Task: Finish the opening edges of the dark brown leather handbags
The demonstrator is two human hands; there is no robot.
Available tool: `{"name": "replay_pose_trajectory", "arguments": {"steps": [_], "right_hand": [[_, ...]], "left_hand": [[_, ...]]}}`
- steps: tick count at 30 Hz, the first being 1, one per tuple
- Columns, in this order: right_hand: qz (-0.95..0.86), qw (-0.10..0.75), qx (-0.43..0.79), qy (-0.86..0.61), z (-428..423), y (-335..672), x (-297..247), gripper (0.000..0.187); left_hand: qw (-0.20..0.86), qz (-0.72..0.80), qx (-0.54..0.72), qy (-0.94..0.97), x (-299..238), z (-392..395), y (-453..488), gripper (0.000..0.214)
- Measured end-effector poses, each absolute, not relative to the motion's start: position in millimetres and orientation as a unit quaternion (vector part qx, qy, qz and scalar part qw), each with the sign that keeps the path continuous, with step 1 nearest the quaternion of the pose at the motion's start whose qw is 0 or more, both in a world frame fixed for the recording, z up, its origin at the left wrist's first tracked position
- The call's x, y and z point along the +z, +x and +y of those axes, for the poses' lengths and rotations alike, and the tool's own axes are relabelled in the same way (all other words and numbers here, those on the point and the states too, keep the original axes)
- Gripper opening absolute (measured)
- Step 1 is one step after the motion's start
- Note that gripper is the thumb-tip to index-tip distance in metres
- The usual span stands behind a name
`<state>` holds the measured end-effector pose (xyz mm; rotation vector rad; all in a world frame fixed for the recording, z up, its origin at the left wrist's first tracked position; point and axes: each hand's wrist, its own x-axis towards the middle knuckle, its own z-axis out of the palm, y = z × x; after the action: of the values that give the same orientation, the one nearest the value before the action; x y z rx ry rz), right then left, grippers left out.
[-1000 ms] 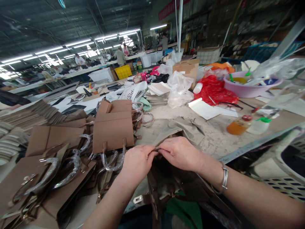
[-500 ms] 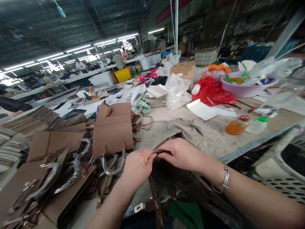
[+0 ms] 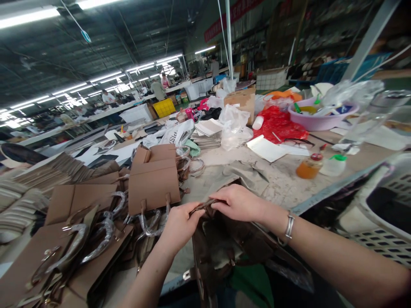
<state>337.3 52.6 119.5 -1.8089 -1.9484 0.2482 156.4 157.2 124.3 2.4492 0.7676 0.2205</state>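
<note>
Both hands pinch the upper edge of a dark brown handbag (image 3: 239,239) at the table's front edge. My left hand (image 3: 180,224) is closed on the edge at the left, thumb and fingers pressed together. A short way to the right, my right hand (image 3: 236,202) grips the same edge, with a silver bracelet on the wrist. Grey-beige lining cloth (image 3: 245,173) spreads out behind the hands on the table. The bag's lower part hangs toward my lap, partly in shadow. To the left lies a brown handbag (image 3: 154,182) with plastic-wrapped handles.
More brown handbags (image 3: 35,256) pile up at the left, beside stacked panels (image 3: 48,171). At the right stand a jar of amber liquid (image 3: 308,167), a green-capped bottle (image 3: 334,166) and a purple basin (image 3: 321,122). A white plastic basket (image 3: 362,218) is beside the table edge.
My left hand has moved slightly left along the bag edge, so the hands are farther apart and more of the edge shows between them. The camera view has shifted a little.
</note>
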Motion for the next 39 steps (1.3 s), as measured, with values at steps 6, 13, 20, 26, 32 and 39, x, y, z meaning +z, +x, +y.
{"name": "replay_pose_trajectory", "arguments": {"steps": [6,13,20,26,32,39], "right_hand": [[-0.686,0.167,0.039,-0.707,52.7,324.9,125.5,0.023],[-0.620,0.105,0.021,-0.778,64.5,302.7,132.8,0.028],[-0.603,0.101,0.017,-0.791,72.2,290.1,134.0,0.027],[-0.595,0.104,0.021,-0.796,70.2,286.2,131.9,0.028],[-0.590,0.145,0.037,-0.794,70.8,284.9,130.3,0.028],[-0.610,0.237,0.129,-0.745,53.8,327.9,111.7,0.048]], "left_hand": [[0.203,0.336,0.090,0.915,116.6,150.9,159.9,0.029],[0.178,0.359,0.120,0.908,109.5,146.4,165.5,0.027],[0.159,0.403,0.198,0.879,106.0,141.8,161.3,0.021],[0.170,0.425,0.225,0.860,105.2,139.5,165.3,0.025],[0.232,0.420,0.246,0.842,105.9,139.7,165.4,0.026],[0.413,0.397,0.241,0.783,97.4,143.4,142.0,0.043]]}}
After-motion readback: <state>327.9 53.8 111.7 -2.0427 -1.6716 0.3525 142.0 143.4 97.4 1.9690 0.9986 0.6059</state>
